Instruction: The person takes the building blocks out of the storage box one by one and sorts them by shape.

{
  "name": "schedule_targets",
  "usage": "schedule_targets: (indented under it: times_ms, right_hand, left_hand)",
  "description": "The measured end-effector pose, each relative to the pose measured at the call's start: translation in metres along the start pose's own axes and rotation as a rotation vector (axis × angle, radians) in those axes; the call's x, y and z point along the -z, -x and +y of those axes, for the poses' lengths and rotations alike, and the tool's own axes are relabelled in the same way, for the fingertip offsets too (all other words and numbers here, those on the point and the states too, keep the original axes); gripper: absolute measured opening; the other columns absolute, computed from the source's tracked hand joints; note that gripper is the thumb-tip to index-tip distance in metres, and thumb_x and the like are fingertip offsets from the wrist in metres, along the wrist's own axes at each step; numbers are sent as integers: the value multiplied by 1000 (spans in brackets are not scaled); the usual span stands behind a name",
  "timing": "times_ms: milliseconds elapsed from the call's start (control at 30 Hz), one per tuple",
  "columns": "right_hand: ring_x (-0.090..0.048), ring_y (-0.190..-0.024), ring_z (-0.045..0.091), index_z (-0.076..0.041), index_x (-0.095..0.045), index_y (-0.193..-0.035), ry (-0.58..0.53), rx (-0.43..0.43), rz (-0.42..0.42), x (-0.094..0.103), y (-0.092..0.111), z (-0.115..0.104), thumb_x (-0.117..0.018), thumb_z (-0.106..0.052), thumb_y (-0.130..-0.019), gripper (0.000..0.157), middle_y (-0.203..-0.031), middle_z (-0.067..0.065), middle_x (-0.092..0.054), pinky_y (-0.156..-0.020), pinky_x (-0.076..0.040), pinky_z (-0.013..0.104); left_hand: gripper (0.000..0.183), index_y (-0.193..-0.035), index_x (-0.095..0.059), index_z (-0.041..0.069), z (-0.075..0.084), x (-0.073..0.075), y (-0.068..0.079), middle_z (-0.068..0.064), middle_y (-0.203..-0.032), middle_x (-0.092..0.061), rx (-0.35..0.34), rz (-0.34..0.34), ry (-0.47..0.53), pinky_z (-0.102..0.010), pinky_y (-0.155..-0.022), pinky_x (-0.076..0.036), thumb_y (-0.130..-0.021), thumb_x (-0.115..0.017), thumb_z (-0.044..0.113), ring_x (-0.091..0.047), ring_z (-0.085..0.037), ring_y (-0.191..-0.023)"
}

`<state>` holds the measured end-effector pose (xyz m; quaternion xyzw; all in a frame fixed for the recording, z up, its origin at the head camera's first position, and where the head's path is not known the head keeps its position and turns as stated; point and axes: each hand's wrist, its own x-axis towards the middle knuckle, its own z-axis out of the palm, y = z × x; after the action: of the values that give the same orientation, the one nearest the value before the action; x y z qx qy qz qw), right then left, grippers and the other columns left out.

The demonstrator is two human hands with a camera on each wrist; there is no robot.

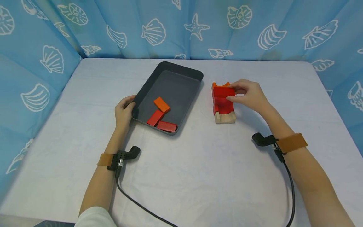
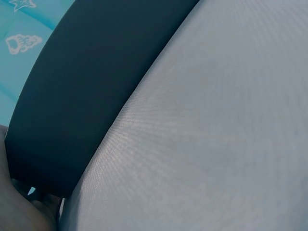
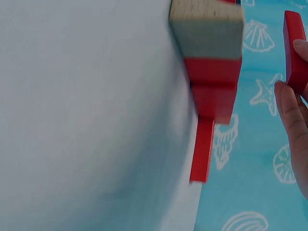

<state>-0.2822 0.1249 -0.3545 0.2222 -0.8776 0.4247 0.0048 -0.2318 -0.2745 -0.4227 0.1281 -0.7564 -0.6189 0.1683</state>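
Observation:
My left hand (image 1: 123, 112) grips the near-left corner of the dark grey tray (image 1: 181, 75); in the left wrist view its outer wall (image 2: 82, 82) fills the left side. Inside the tray lie an orange block (image 1: 162, 104) and two red blocks, one tilted (image 1: 155, 118) and one at the near edge (image 1: 167, 126). With thumb and fingers, my right hand (image 1: 249, 94) pinches a red block (image 3: 293, 48) over a stack of blocks. That stack shows red pieces (image 1: 224, 108), a plain wooden piece (image 1: 226, 118) in front and an orange piece with a curved cutout (image 1: 220, 84) behind.
White cloth (image 1: 193, 176) covers the table. Blue curtains (image 1: 170, 28) with white shells border its back and sides. Each wrist wears a strapped camera, left (image 1: 127, 154) and right (image 1: 263, 139), trailing black cables towards the near edge.

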Motion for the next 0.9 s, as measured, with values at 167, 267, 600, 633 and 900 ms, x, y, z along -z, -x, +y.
schedule_targets:
  times_ms: [167,267,600,633,900]
  right_hand:
    - [-51,-83,17,2,-60,-111,27,22,27,7,2,27,-70,-10,-77,37,-101,12,-57,-77,-44,22]
    - [-51,-82,16,2,-60,-110,36,11,33,11,4,32,-69,-11,-78,35,-101,12,-57,-78,-44,23]
    - [-52,-86,22,1,-61,-110,47,-30,31,22,8,56,-69,-20,-79,39,-102,14,-57,-77,-44,21]
    - [-52,-86,20,-1,-61,-110,37,-32,35,23,8,61,-69,-22,-79,39,-102,13,-57,-76,-44,19]
    - [-52,-88,22,2,-60,-112,45,-68,36,29,9,61,-68,-20,-80,40,-104,16,-56,-78,-44,21]
  left_hand:
    - [28,-111,-59,-4,1,0,1,-14,-110,-58,-1,-1,11,-24,-82,-38,-85,-50,0,-52,-15,-98]
    - [28,-111,-59,-4,2,0,1,-13,-109,-58,0,-2,11,-25,-83,-38,-85,-50,0,-52,-14,-98]
    - [28,-112,-59,-4,2,0,1,-13,-109,-58,7,-5,11,-25,-83,-38,-85,-51,0,-52,-15,-99]
    - [28,-112,-59,-4,2,0,1,-13,-109,-58,7,-5,10,-25,-83,-38,-85,-51,0,-52,-15,-99]
    - [28,-112,-59,-4,1,0,1,-14,-110,-58,1,-8,9,-25,-83,-38,-85,-50,0,-52,-15,-99]
